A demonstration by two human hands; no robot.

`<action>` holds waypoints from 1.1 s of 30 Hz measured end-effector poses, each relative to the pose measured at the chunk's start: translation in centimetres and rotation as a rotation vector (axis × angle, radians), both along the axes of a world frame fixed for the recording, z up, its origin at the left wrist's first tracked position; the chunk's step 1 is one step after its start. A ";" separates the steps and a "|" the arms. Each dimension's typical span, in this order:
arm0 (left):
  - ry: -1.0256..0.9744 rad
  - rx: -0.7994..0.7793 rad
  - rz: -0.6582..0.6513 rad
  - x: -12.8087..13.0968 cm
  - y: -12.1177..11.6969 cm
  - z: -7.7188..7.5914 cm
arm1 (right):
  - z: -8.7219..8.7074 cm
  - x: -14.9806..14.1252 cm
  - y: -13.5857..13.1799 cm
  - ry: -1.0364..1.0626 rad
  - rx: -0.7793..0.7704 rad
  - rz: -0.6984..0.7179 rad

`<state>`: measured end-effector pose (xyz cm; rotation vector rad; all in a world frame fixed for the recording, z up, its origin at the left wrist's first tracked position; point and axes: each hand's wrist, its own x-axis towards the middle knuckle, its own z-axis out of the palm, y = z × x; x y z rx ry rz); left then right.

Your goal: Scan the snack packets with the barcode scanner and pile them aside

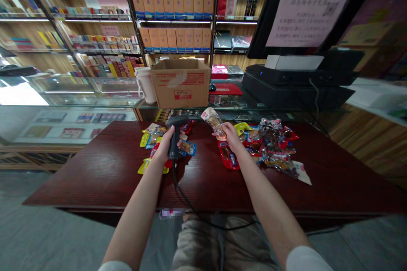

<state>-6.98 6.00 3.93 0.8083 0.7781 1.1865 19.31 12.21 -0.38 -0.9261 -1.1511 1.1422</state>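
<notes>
My left hand [165, 144] is wrapped around the grip of a black handheld barcode scanner [174, 140], whose cable drops over the table's front edge. Between the fingers of my right hand [231, 136] is a clear snack packet [215, 122] with a white top and brown food inside, raised above the table. Beneath and around the scanner lie several small snack packets, among them a yellow one [145, 166] and a blue one [188, 148]. Beside my right hand is a larger heap of packets [270, 139], with a red packet [228, 156] at its near left edge.
The dark red wooden table [104, 178] spans the front. Behind it stand an open cardboard box [181, 87], a white cup [146, 87] and a glass counter [73, 123]. A black point-of-sale machine [286, 76] with a paper sign [307, 19] is at the right. Stocked shelves line the wall.
</notes>
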 end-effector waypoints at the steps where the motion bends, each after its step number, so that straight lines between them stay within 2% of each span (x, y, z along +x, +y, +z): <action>1: 0.004 0.032 -0.019 0.1 -0.1 0.0 | 0.1 -0.1 -0.1 0.000 0.008 0.003; 5: 0.057 0.090 -0.100 0.3 -0.3 -0.1 | -0.1 -0.5 -0.3 -0.074 0.034 -0.002; 11: 0.114 0.117 -0.105 0.6 -0.4 -0.2 | -0.7 -0.9 0.0 -0.280 0.131 -0.121; 16: 0.132 0.121 -0.094 0.9 -0.5 -0.3 | -0.7 -1.2 -0.2 -0.250 0.108 -0.038; 19: 0.134 0.098 -0.104 0.7 -0.4 -0.4 | -0.1 -1.2 -0.3 -0.291 0.139 -0.064; 22: 0.191 0.056 -0.046 0.0 0.0 -0.4 | 1.1 0.0 -0.5 -0.422 0.205 -0.225; 26: 0.345 -0.039 0.151 -1.2 0.8 -0.5 | 2.9 3.3 -1.3 -0.668 0.217 -0.616; 29: 0.381 -0.117 0.228 -1.7 1.3 -0.8 | 3.5 6.0 -2.0 -0.867 0.124 -0.788; 33: 0.409 -0.154 0.238 -1.6 1.7 -1.2 | 3.3 8.3 -2.5 -1.093 -0.062 -0.932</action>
